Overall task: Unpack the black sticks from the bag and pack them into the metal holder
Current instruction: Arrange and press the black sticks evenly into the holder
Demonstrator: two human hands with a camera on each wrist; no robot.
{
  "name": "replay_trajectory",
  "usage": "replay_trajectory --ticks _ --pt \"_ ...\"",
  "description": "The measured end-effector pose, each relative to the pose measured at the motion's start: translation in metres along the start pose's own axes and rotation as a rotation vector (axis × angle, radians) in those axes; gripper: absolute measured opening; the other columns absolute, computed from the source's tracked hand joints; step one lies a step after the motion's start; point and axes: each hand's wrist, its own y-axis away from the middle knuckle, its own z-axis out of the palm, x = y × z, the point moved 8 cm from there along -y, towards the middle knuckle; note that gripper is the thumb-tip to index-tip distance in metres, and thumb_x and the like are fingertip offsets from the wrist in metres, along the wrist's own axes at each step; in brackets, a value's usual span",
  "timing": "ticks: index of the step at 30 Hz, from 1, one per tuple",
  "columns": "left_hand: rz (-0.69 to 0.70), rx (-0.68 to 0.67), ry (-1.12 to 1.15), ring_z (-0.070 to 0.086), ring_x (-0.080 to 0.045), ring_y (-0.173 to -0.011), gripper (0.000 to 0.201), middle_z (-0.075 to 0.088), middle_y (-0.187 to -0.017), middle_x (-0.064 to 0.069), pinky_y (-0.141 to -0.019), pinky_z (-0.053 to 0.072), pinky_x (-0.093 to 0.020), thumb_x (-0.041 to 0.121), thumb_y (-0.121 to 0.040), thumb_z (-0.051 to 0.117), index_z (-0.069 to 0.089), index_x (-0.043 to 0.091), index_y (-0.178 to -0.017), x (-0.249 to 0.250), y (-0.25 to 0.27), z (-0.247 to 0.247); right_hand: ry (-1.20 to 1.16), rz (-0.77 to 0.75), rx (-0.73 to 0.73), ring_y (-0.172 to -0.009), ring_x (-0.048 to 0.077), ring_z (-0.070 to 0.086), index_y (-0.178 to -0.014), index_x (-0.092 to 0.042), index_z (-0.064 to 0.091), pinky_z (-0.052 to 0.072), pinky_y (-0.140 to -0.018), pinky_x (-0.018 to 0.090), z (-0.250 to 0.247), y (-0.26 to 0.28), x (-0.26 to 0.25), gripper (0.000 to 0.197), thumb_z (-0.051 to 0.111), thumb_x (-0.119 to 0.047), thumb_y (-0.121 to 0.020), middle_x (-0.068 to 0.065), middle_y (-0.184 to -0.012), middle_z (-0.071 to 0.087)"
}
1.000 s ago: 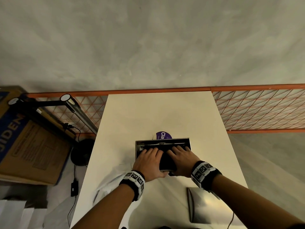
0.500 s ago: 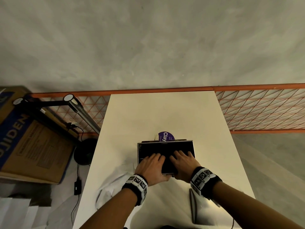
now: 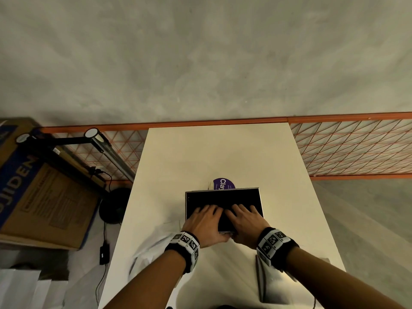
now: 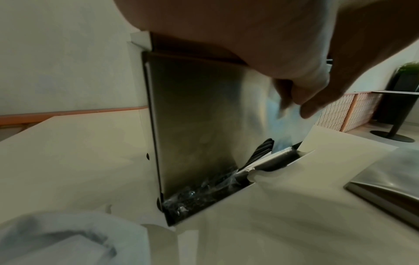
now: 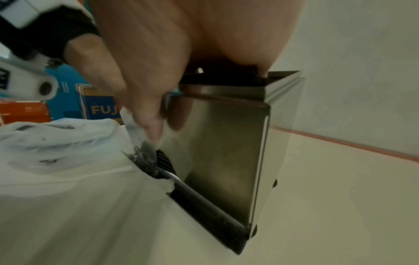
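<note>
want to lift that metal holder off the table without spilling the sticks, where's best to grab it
Probably by its two short end walls, coming from above, one hand at each end. The metal holder is a tall, flat-sided box with its open top up, so an end grip keeps it upright. Both the left hand and right hand now cover its top.

The far half of the white table (image 3: 218,152) is left bare, so room to pass is found there. The middle is blocked by the metal holder (image 3: 223,197), whose open top is covered by the left hand (image 3: 205,224) and right hand (image 3: 245,224). The near left is taken by a crumpled white bag (image 3: 153,248), the near right by a flat metal sheet (image 3: 281,284).
</note>
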Motion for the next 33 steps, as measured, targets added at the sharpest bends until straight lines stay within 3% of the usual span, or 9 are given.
replay_trajectory --ticks 2,8,11,15,18,23,26,30,33 --pt "0.007 0.003 0.008 0.049 -0.02 -0.125 0.08 0.054 -0.133 0.004 -0.106 0.042 -0.04 0.079 -0.077 0.049 0.046 0.025 -0.135 0.001 0.001 0.0 -0.019 0.026 -0.012 -0.106 0.029 0.055 -0.129 -0.021 0.042 0.045 -0.083 0.046 0.001 -0.001 0.001 0.073 0.068 -0.047 -0.066 0.005 -0.119 0.053" --pt "0.045 0.049 -0.021 0.054 -0.018 -0.114 0.069 0.057 -0.12 0.005 -0.095 0.047 -0.035 0.076 -0.08 0.05 0.051 0.022 -0.124 0.005 0.007 -0.002 -0.03 0.008 0.002 -0.087 0.027 0.062 -0.11 -0.022 0.043 0.049 -0.07 0.042 0.003 -0.003 -0.001 0.068 0.073 -0.046 -0.054 0.002 -0.099 0.061" --pt "0.055 0.064 -0.025 0.055 -0.018 -0.112 0.067 0.058 -0.12 0.004 -0.094 0.046 -0.035 0.074 -0.081 0.052 0.051 0.022 -0.123 0.007 0.009 -0.004 -0.026 -0.011 0.034 -0.084 0.026 0.061 -0.108 -0.021 0.046 0.049 -0.068 0.04 0.004 -0.001 -0.001 0.068 0.073 -0.049 -0.052 0.002 -0.098 0.061" --pt "0.066 0.076 -0.013 0.053 -0.019 -0.116 0.069 0.057 -0.125 0.003 -0.101 0.041 -0.037 0.072 -0.081 0.051 0.051 0.021 -0.127 0.008 0.009 -0.007 -0.031 -0.003 0.04 -0.096 0.027 0.057 -0.115 -0.02 0.048 0.049 -0.076 0.044 0.003 -0.001 0.001 0.068 0.068 -0.05 -0.058 0.003 -0.11 0.057" --pt "0.072 0.137 -0.017 0.051 -0.019 -0.115 0.074 0.052 -0.126 0.004 -0.099 0.041 -0.041 0.076 -0.076 0.052 0.053 0.022 -0.127 0.008 0.009 -0.013 -0.009 0.004 0.054 -0.097 0.028 0.055 -0.116 -0.019 0.05 0.047 -0.078 0.048 -0.001 -0.002 0.003 0.071 0.068 -0.053 -0.056 0.004 -0.111 0.055" --pt "0.071 0.215 -0.013 0.051 -0.017 -0.095 0.06 0.056 -0.102 0.008 -0.084 0.041 -0.038 0.076 -0.074 0.059 0.053 0.024 -0.103 0.006 0.007 -0.026 -0.011 -0.016 0.126 -0.102 0.026 0.05 -0.136 -0.02 0.043 0.045 -0.083 0.05 -0.008 -0.002 0.006 0.092 0.069 -0.058 -0.057 0.003 -0.119 0.05" --pt "0.08 0.16 0.005 0.056 -0.018 -0.096 0.061 0.065 -0.101 0.008 -0.086 0.043 -0.037 0.074 -0.076 0.059 0.055 0.021 -0.107 0.006 0.005 -0.02 -0.018 -0.037 0.16 -0.108 0.027 0.048 -0.142 -0.022 0.037 0.044 -0.089 0.05 -0.013 0.001 0.006 0.094 0.067 -0.057 -0.06 0.003 -0.126 0.048" --pt "0.015 0.079 0.001 0.05 -0.018 -0.11 0.071 0.06 -0.116 0.007 -0.093 0.04 -0.038 0.076 -0.073 0.054 0.051 0.023 -0.12 0.0 -0.002 -0.017 -0.042 -0.051 0.208 -0.098 0.028 0.052 -0.135 -0.021 0.045 0.046 -0.08 0.045 -0.015 0.009 0.006 0.079 0.066 -0.052 -0.066 0.005 -0.117 0.053" --pt "0.001 0.056 0.006 0.047 -0.019 -0.114 0.078 0.056 -0.121 0.007 -0.094 0.04 -0.039 0.079 -0.07 0.053 0.048 0.026 -0.127 -0.004 -0.006 -0.017 -0.055 -0.105 0.272 -0.088 0.026 0.053 -0.113 -0.02 0.054 0.046 -0.072 0.041 -0.013 0.018 0.001 0.048 0.064 -0.044 -0.072 0.003 -0.104 0.055"
